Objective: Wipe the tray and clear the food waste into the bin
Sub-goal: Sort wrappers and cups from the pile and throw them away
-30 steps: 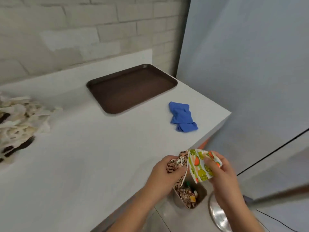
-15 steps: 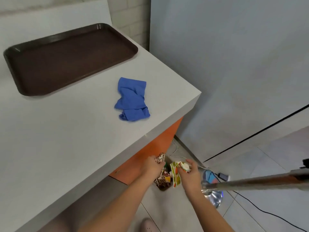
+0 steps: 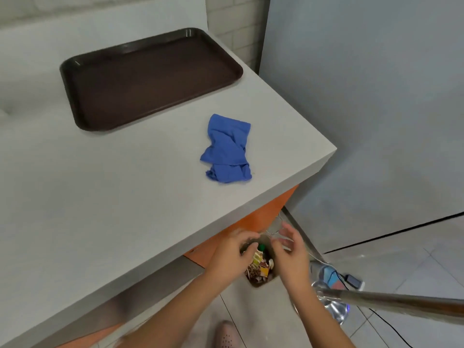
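Bin (image 3: 254, 284) has scraps in it, with left grip (image 3: 232, 254) and right grip (image 3: 294, 254) just above, both loose and empty. Tray (image 3: 150, 79) and cloth (image 3: 228, 149) sit apart on the worktop (image 3: 120, 197).

tray (image 3: 150, 79): dark brown plastic, faint sheen at rim;
cloth (image 3: 228, 149): blue fabric, matt, creased;
counter (image 3: 100, 197): smooth matt white top;
pole (image 3: 401, 303): shiny metal

One brown tray (image 3: 150, 79) lies at eleven o'clock and one blue cloth (image 3: 228, 149) near the centre, both on the one white counter (image 3: 113, 197). Two hands, the left hand (image 3: 231, 252) and the right hand (image 3: 292, 249), show at six o'clock above one bin (image 3: 258, 283). The scraps (image 3: 258, 266) inside it are too jumbled to count. One shoe (image 3: 226, 335) sits at six o'clock, one metal pole (image 3: 401, 303) at four.
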The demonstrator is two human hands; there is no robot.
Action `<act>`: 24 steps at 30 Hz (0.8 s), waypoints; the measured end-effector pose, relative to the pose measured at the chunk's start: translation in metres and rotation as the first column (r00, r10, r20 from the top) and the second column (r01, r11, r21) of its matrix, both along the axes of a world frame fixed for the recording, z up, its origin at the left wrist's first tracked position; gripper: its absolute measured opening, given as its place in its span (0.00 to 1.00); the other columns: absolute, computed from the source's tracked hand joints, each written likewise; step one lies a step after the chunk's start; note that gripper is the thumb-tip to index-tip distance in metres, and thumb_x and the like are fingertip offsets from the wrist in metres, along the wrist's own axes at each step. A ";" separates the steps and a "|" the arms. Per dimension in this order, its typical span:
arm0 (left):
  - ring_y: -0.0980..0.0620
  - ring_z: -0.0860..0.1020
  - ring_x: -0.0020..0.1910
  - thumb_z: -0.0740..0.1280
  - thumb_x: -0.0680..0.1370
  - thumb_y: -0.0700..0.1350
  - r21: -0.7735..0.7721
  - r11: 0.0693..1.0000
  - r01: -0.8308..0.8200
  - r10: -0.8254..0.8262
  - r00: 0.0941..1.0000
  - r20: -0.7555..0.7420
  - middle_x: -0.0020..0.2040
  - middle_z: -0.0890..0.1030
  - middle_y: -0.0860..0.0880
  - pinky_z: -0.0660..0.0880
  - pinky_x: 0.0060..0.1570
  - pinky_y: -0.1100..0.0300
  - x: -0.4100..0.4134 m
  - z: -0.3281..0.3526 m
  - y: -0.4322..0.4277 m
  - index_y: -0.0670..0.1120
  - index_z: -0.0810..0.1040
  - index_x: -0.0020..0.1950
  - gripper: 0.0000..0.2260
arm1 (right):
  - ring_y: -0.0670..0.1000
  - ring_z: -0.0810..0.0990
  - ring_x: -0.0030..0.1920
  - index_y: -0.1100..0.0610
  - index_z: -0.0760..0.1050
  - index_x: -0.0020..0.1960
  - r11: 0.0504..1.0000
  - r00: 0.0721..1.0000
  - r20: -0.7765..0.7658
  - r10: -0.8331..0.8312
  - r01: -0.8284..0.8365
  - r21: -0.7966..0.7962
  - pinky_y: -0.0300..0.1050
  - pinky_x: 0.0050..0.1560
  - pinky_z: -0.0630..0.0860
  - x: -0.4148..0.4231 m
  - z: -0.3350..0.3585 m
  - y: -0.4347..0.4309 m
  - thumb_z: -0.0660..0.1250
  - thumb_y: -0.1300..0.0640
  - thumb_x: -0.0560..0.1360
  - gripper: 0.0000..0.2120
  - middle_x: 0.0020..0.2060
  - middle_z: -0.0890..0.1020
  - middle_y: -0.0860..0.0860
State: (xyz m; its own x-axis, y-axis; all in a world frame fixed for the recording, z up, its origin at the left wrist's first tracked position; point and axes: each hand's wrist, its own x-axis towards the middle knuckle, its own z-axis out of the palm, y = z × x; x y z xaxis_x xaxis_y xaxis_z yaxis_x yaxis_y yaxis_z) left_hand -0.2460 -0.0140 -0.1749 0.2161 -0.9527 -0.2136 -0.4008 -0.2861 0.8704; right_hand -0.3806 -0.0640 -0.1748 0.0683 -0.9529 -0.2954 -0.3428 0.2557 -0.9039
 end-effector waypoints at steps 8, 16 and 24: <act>0.58 0.80 0.48 0.66 0.77 0.39 -0.353 0.881 -0.314 0.331 0.944 -0.014 0.46 0.81 0.58 0.73 0.47 0.70 0.092 0.136 0.076 0.50 0.81 0.50 0.07 | 0.52 0.79 0.36 0.49 0.79 0.49 0.937 0.861 0.388 0.329 -0.247 -0.247 0.43 0.41 0.79 0.100 0.124 0.041 0.65 0.67 0.76 0.13 0.37 0.80 0.51; 0.54 0.81 0.44 0.67 0.76 0.40 -0.339 0.632 -0.697 0.704 0.699 -0.126 0.44 0.83 0.57 0.78 0.46 0.61 0.240 0.185 0.176 0.55 0.81 0.47 0.09 | 0.51 0.80 0.36 0.48 0.78 0.51 0.727 0.654 0.322 0.684 -0.580 -0.367 0.43 0.41 0.78 0.270 0.174 0.105 0.65 0.63 0.76 0.11 0.38 0.80 0.51; 0.52 0.82 0.41 0.66 0.77 0.38 -0.298 0.473 -0.829 0.813 0.541 -0.214 0.42 0.84 0.47 0.77 0.43 0.61 0.403 0.208 0.312 0.48 0.82 0.48 0.07 | 0.51 0.79 0.37 0.45 0.78 0.49 0.608 0.569 0.236 0.788 -0.659 -0.442 0.41 0.39 0.76 0.458 0.198 0.200 0.67 0.60 0.75 0.10 0.36 0.80 0.47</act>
State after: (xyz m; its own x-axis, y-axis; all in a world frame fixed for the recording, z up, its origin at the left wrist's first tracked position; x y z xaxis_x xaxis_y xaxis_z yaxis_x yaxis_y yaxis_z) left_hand 0.1565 0.2983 0.0328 0.9367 -0.3479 0.0390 -0.1025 -0.1661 0.9808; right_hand 0.0779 0.1364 0.0235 0.8122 -0.5542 0.1821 0.0816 -0.2012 -0.9761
